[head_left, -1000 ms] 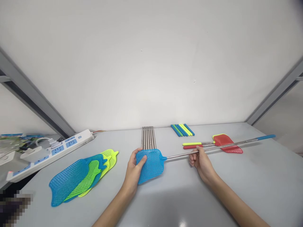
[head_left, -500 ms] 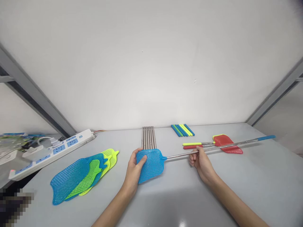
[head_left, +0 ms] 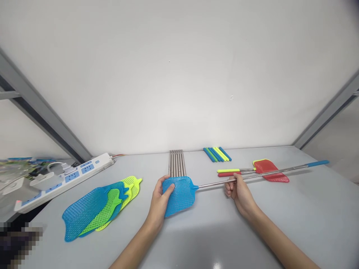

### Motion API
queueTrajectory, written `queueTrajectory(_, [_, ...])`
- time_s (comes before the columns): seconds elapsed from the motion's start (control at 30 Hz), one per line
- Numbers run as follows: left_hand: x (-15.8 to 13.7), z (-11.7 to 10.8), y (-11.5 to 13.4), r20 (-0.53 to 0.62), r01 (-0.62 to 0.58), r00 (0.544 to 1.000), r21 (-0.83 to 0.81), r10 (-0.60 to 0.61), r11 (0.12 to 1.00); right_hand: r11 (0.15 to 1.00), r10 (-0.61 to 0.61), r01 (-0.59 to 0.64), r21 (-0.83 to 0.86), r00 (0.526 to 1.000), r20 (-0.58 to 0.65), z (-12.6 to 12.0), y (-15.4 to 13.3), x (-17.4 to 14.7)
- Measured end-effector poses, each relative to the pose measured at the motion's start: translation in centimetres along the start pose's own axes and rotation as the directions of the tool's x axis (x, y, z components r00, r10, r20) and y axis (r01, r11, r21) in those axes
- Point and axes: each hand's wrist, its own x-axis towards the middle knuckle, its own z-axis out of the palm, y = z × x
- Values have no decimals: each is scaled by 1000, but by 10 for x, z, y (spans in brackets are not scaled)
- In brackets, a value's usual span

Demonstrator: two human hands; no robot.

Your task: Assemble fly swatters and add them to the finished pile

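Note:
Between my hands is a blue fly swatter [head_left: 181,196] with its metal rod drawn out long and a blue grip at the far right end. My left hand [head_left: 162,194] clasps the left edge of its perforated head, thumb on top. The fingers of my right hand [head_left: 238,190] pinch the rod partway along. Behind the rod, a red fly swatter [head_left: 270,170] lies on a yellow-green one [head_left: 230,170], both with short rods. Several metal rods [head_left: 176,162] lie side by side behind the blue head, which hides their near ends.
Loose swatter heads [head_left: 86,209] in blue, green and yellow overlap on the left of the grey table [head_left: 213,239]. Several coloured grips [head_left: 217,154] lie in a row near the wall. A white power strip [head_left: 92,167] with plugs runs along the left edge.
My hands keep the same hold on the blue fly swatter. The whole view has shifted very slightly; nothing is taken up or let go.

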Motion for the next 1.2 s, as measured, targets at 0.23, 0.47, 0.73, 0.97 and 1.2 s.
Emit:
queueTrajectory(0.23, [0,0,0,6,1,1000,10,-1,1000,1000,5,-5,7,1000,-10,1,0,1])
queueTrajectory(0.47, [6,-5,-1,-4,-109,994,244,114,964,999,8,-8,-32,1000,5,0,1,0])
queueTrajectory(0.73, [8,-17,10,26,-331,865,780,502,530,992,113,-98,-80,969,220,6,-4,-9])
queueTrajectory(0.97, [-4,-11,19,466,-576,752,808,466,120,981,150,-77,-178,884,443,12,-2,-19])
queueTrajectory(1.2, [-10,-9,27,612,-683,716,713,337,157,976,131,-30,-214,872,473,15,-4,-23])
